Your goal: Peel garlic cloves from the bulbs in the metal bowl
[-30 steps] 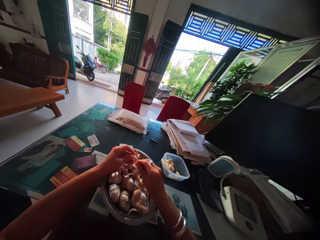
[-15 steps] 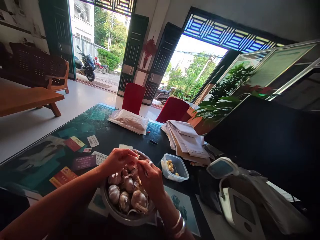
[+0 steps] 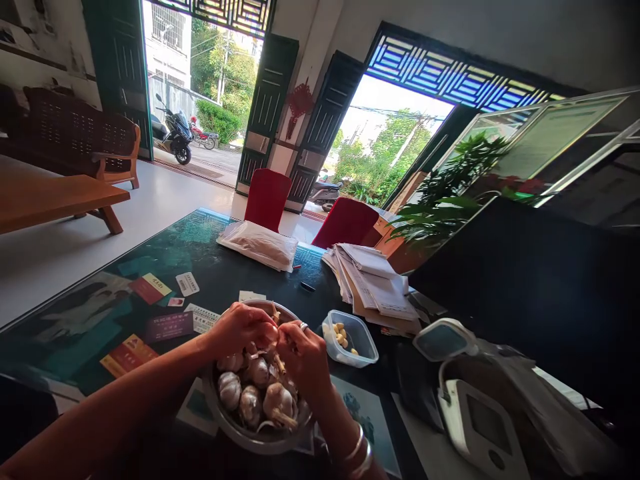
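Metal bowl (image 3: 235,427): on glass-topped counter (image 3: 165,260), filled with garlic bulbs (image 3: 260,393).
Left hand (image 3: 240,329): above bowl's far rim, grip pinched on a garlic clove (image 3: 270,333).
Right hand (image 3: 303,357): fingertips meet same clove.
Plastic tub (image 3: 350,339): just right of bowl, peeled cloves inside.

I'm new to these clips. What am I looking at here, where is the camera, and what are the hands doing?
There is no machine: a person works with two bare hands, filmed by a camera worn on the head, looking forward and down. The left hand and right hand meet over a metal bowl of garlic bulbs and pinch a small piece between the fingertips; what exactly it is stays hidden. Beside the bowl, on the dark glass-topped table, stands a clear plastic tub with a few peeled cloves. Farther back lie a stack of papers and a plastic bag.
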Available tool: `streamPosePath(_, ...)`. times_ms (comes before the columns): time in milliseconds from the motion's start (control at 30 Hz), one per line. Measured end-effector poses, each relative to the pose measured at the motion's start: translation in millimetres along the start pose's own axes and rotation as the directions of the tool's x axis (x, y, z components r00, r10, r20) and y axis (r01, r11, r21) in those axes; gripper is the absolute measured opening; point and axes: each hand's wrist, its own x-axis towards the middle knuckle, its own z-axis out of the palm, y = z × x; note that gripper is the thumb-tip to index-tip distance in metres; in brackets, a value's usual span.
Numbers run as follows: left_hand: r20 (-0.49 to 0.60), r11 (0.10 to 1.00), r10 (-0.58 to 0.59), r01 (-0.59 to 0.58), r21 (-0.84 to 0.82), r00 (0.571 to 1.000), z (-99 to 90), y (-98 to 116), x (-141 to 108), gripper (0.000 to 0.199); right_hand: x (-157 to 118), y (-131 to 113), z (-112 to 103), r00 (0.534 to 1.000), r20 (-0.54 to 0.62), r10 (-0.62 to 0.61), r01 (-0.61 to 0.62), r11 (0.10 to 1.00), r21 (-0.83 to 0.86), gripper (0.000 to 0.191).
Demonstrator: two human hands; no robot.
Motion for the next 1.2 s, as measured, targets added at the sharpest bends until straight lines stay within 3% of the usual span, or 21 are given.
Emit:
streamPosePath(200,-0.059,0.987,-0.063,0.053,-0.151,0.996,0.0,-1,3,0.027,1,6,-1,0.994,0.055,0.098,-0.097,0.995,-0.031,0.018)
streamPosePath(333,-0.067,0.984,-0.078,0.066,-0.167,0.995,0.5,-3,3,0.031,0,6,-1,0.981,0.184,0.061,-0.049,0.997,-0.067,0.022)
streamPosePath(467,-0.101,0.993,-0.079,0.069,-0.091,0.992,-0.4,-4,3,0.035,1,1,-2,0.974,0.227,0.010,0.001,0.999,-0.050,0.026)
streamPosePath(600,-0.095,0.996,-0.091,0.091,-0.003,0.991,-1.8,1,2,0.039,1,2,-3,0.978,0.203,0.045,-0.044,0.999,-0.014,0.023)
streamPosePath(833,-0.099,0.987,-0.084,0.097,0.129,0.992,-3.0,6,0,0.039,-1,3,-1,0.997,0.048,0.067,-0.069,0.997,0.033,0.019)
streamPosePath(1200,-0.044,0.995,-0.051,0.054,0.079,0.998,-0.3,7,-3,0.031,-3,1,2,0.997,0.072,0.033,-0.037,0.998,0.043,0.020)
